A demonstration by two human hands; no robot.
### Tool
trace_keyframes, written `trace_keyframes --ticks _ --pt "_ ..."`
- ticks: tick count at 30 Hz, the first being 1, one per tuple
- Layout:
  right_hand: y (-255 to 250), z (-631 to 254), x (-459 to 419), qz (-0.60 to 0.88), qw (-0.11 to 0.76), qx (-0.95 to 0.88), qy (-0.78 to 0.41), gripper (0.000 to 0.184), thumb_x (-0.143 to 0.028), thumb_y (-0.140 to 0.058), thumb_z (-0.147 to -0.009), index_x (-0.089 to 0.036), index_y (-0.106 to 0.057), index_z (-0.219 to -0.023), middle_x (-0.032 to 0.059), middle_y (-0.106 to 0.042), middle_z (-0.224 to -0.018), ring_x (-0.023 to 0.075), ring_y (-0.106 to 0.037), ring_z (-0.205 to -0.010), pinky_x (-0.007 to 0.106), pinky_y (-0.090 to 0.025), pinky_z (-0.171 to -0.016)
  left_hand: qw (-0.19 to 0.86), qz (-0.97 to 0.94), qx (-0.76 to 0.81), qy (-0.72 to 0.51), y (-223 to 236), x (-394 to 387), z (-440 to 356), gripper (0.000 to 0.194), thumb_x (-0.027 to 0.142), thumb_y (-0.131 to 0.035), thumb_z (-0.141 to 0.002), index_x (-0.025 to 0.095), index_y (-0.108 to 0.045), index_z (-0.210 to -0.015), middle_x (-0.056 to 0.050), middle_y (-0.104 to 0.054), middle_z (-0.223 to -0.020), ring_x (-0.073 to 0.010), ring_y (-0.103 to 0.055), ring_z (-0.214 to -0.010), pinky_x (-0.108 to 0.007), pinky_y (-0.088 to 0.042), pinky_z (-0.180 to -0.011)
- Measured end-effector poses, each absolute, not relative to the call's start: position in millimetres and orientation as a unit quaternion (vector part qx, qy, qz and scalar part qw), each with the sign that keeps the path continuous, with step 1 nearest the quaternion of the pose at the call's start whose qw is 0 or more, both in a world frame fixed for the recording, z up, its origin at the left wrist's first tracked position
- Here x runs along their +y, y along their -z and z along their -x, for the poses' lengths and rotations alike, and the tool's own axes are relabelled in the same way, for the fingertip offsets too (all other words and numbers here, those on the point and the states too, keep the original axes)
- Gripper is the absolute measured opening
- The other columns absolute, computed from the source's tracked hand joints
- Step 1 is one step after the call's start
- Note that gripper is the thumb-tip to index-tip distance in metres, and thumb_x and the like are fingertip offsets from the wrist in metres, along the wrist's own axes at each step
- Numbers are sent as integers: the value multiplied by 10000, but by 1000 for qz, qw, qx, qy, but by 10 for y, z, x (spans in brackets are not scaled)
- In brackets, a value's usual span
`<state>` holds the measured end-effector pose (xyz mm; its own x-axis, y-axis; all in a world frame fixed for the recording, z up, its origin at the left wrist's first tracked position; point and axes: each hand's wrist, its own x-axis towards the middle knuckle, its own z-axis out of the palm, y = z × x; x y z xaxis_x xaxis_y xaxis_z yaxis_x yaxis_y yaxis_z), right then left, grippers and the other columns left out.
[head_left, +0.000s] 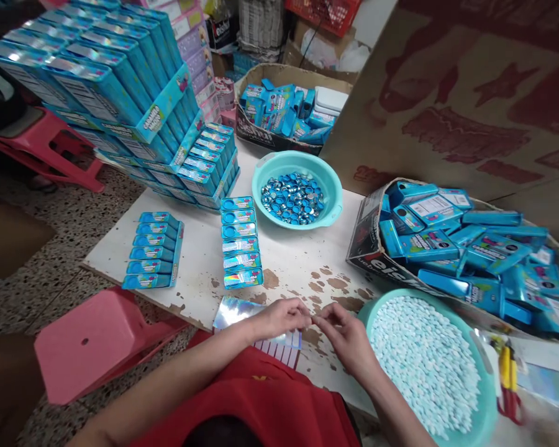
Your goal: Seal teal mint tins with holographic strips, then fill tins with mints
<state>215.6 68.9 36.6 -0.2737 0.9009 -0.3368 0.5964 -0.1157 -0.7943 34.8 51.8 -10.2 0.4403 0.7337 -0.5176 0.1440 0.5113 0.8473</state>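
Note:
My left hand (286, 315) and my right hand (347, 335) meet at the fingertips over the near table edge. Both are closed in a pinch, and whatever lies between them is too small to name. Under my left hand is a shiny silver sticker sheet (235, 312), partly covered by my wrist. Beyond it stands a row of blue boxes (240, 245), some with round holes on top and some with a silver strip. To my right hand's right, a turquoise basin (487, 379) holds many small pale-blue pieces.
A second turquoise basin (333, 208) holds blue and silver caps. Blue boxes fill two cartons (366, 233) and tower in a stack (121, 81) at the left. Another box row (151, 251) sits near the left edge. Yellow-and-red scissors (510, 379) lie far right; a pink stool (88, 341) stands left.

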Motion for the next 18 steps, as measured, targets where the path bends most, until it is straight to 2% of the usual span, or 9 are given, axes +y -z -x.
trace_keyframes --ticks 2,4,7,9,12,18 --pt "-425 -2117 750 594 188 -612 -488 330 -514 -630 -747 -204 -567 -652 2 -591 -601 163 -538 -577 271 -426 -555 677 -473 535 -178 -128 493 -328 250 366 -494 -832 164 -629 -888 11 -583 -623 -125 -539 -587 -233 -419 -577" --pt "-474 -1999 801 599 221 -581 -504 341 -529 -667 -702 -200 -590 -657 13 -596 -614 172 -545 -590 281 -441 -559 589 -523 589 -183 -388 471 -226 226 333 -458 -851 183 -621 -805 13 -568 -626 -133 -532 -617 -241 -399 -601" --pt "-556 -1642 901 578 281 -578 -502 317 -514 -692 -673 -204 -628 -659 52 -618 -764 212 -580 -750 308 -476 -637 481 -563 640 -207 -756 460 99 222 317 -404 -885 216 -601 -869 4 -615 -762 -152 -553 -736 -249 -385 -668" --pt "-599 -1320 999 548 305 -598 -500 290 -495 -680 -688 -209 -647 -654 65 -609 -852 227 -571 -848 333 -479 -716 453 -540 675 -217 -918 478 398 211 318 -380 -892 234 -556 -971 17 -600 -752 -146 -543 -702 -245 -373 -645" --pt "-595 -847 1186 513 307 -626 -501 267 -470 -657 -713 -209 -662 -663 62 -590 -883 231 -550 -897 373 -452 -798 427 -513 706 -235 -977 555 856 196 323 -369 -883 230 -495 -1000 43 -525 -672 -134 -492 -633 -237 -351 -607" --pt "-445 -312 1542 511 307 -677 -430 172 -368 -653 -703 -203 -666 -659 54 -546 -885 240 -505 -922 402 -400 -862 402 -531 687 -291 -745 820 1372 140 293 -359 -862 202 -460 -898 40 -458 -685 -126 -451 -656 -239 -354 -626"
